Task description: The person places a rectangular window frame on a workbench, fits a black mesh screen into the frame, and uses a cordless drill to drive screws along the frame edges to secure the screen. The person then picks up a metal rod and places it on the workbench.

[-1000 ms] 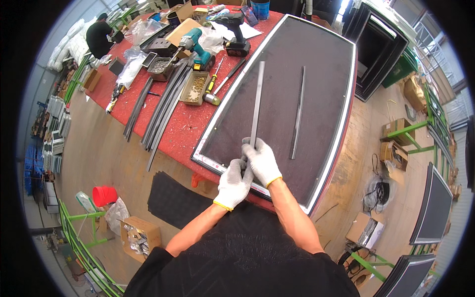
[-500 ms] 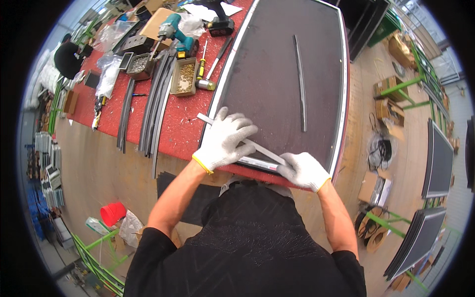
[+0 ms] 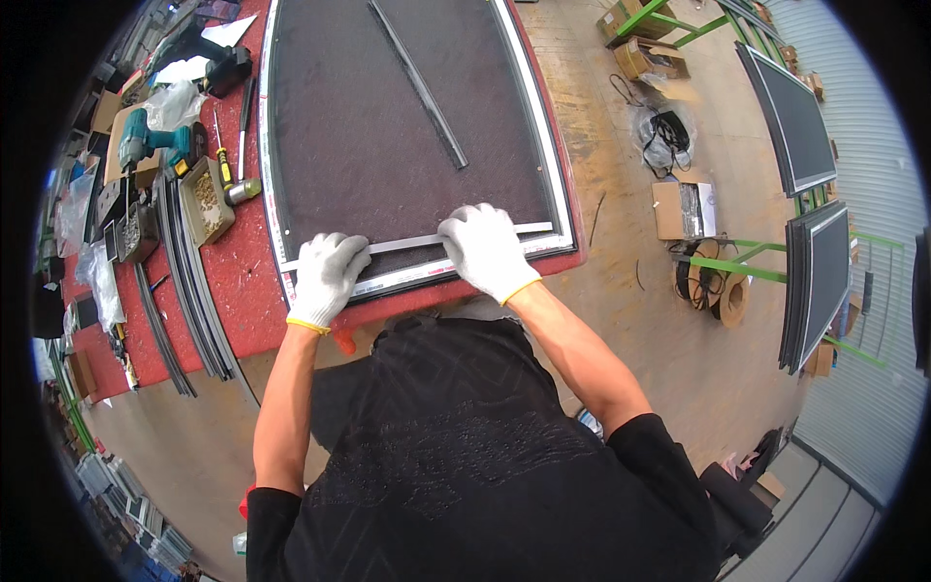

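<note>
pressing a metal strip along the near edge of a framed panel

the person is leaning over a red bench (image 3: pixel 233 301) where a large dark framed panel (image 3: pixel 388 145) is lying flat. a thin grey metal strip (image 3: pixel 407 242) is lying across the panel's near edge, just inside its pale frame. the left hand (image 3: pixel 328 276) is pressing down on the strip's left part and the right hand (image 3: pixel 485 247) on its middle; both white-gloved hands are lying flat with fingers spread, the grip apart and pinning rather than closing round the strip, probably so it is sitting straight against the frame. its right end is reaching toward the panel's near right corner.

a second dark strip (image 3: pixel 417 82) is resting diagonally further up the panel, apart from the hands. left of the panel, a small tray of screws (image 3: pixel 207 199), a yellow-handled screwdriver (image 3: pixel 225 167) and a teal drill (image 3: pixel 150 141) are lying within reach, with long dark profiles (image 3: pixel 189 291) beside them.

right of the panel, on the floor, an open brown cardboard box (image 3: pixel 684 209) is sitting; more boxes (image 3: pixel 645 53) are standing further off, labels too small to tell.
</note>
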The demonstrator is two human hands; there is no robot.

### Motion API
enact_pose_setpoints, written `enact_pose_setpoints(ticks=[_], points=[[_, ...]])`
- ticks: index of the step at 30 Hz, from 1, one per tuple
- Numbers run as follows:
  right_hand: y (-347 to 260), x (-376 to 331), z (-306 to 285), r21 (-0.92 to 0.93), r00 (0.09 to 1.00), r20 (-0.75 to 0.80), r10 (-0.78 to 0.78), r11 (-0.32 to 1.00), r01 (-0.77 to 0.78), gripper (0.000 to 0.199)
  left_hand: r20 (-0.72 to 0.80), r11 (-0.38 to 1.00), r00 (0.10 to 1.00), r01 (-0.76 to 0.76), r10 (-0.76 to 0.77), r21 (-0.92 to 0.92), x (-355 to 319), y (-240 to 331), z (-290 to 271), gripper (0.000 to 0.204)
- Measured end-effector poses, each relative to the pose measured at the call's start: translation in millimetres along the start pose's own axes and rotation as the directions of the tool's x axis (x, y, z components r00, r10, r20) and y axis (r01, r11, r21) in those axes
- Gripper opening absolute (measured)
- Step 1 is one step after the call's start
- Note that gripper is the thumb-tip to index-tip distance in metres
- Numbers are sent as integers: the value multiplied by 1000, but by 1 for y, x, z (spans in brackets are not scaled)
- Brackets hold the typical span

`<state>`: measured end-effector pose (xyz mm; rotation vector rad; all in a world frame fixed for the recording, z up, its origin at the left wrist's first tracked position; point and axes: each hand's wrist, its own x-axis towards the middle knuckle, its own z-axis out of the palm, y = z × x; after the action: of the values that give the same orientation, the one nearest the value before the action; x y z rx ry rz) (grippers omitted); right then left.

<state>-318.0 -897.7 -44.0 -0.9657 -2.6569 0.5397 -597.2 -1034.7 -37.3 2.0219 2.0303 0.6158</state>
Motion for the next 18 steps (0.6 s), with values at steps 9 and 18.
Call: enact_pose_setpoints(ticks=[9,18], points=[[14,-12,-3,-12,998,21,58,998,-58,16,65,997,996,61,-59,-41,2,6,-3,19],[18,-23,-12,26,999,24,38,999,-38,20,55,999,998,43,-41,-25,-8,16,4,19]])
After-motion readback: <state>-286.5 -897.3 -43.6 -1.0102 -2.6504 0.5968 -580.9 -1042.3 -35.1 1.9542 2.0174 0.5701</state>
